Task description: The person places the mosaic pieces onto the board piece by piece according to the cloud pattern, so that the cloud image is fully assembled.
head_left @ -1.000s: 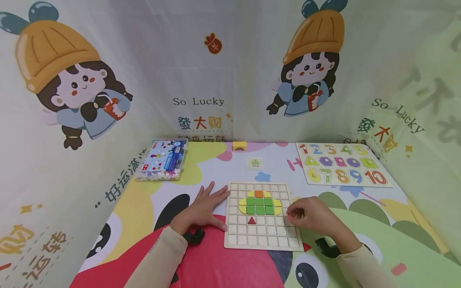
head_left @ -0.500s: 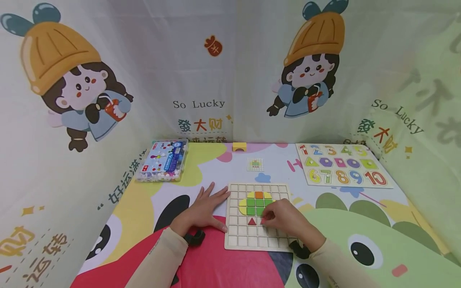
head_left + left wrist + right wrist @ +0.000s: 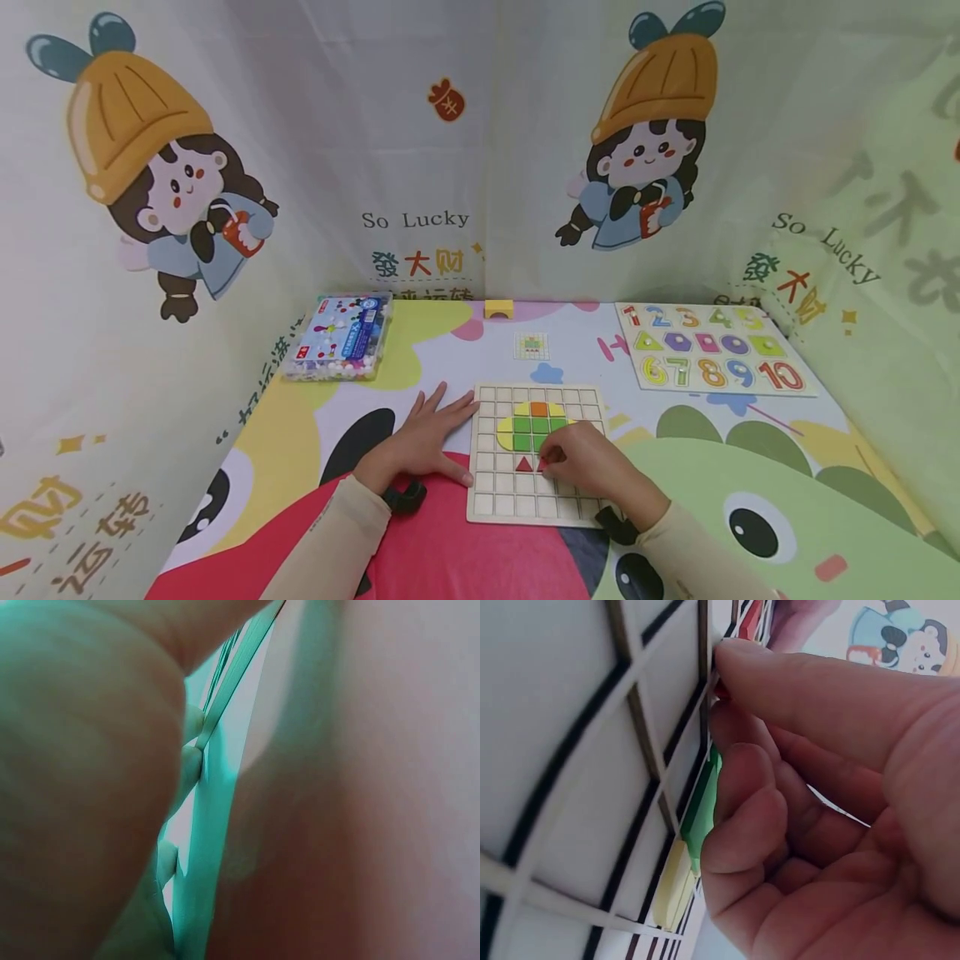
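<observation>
A square wooden grid board (image 3: 525, 505) lies on the table, its cells partly filled with green squares (image 3: 532, 435), yellow rounded pieces (image 3: 506, 435) and an orange square (image 3: 538, 409). One red triangle (image 3: 523, 465) sits in a cell below the green ones. Just right of it, my right hand (image 3: 588, 460) pinches a second red triangle (image 3: 543, 466) at the board's surface. In the right wrist view only a sliver of that red triangle (image 3: 721, 691) shows between thumb and fingertips. My left hand (image 3: 420, 439) rests with fingers spread, touching the board's left edge.
Behind the board lies a small pattern card (image 3: 532, 345). A yellow arch block (image 3: 498, 309) stands at the back edge. A clear box of beads (image 3: 337, 337) is at the back left, a number puzzle board (image 3: 716, 347) at the back right.
My right hand has moved left from the board's right edge with the red triangle and brought it beside the first one. My left hand has stayed in place.
</observation>
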A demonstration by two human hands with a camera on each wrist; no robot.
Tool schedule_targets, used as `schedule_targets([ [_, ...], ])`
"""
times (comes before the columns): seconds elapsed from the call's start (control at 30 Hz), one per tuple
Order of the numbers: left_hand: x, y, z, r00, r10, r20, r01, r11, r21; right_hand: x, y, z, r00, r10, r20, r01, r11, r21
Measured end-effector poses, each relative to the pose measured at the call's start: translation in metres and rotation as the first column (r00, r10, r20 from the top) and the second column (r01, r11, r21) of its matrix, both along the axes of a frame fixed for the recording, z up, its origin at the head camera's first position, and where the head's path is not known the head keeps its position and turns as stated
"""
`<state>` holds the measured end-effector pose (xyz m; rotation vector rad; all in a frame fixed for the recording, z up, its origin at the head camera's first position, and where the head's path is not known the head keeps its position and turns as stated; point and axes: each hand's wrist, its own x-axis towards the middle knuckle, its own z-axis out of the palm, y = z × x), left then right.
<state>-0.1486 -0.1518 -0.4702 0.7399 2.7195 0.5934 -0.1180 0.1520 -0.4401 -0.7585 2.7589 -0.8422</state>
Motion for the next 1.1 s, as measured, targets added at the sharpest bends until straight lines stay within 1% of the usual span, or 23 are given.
schedule_targets([
  [0.3,-0.0003,0.0004,0.0011,1.0,0.0,-0.003,0.0,1.0,-0.001,0.0009,-0.004,0.0016,0.999,-0.024,0.045,0.023,0.999,0.034],
  [0.47,0.0009,0.001,0.0028,1.0,0.001,0.001,-0.001,1.0,0.007,0.0004,-0.0039,0.0017,0.998,-0.022,0.059,0.019,0.999,0.041],
  [0.77,0.0021,-0.0005,-0.0026,1.0,0.018,0.013,-0.017,1.0,-0.01,0.0005,-0.0023,-0.002,0.998,-0.011,0.069,0.01,1.0,0.017],
  [1.1,0.0025,0.0006,0.0006,1.0,0.015,0.014,-0.015,1.0,0.002,0.0,-0.0016,0.0011,0.995,-0.016,0.094,0.016,1.0,-0.001],
])
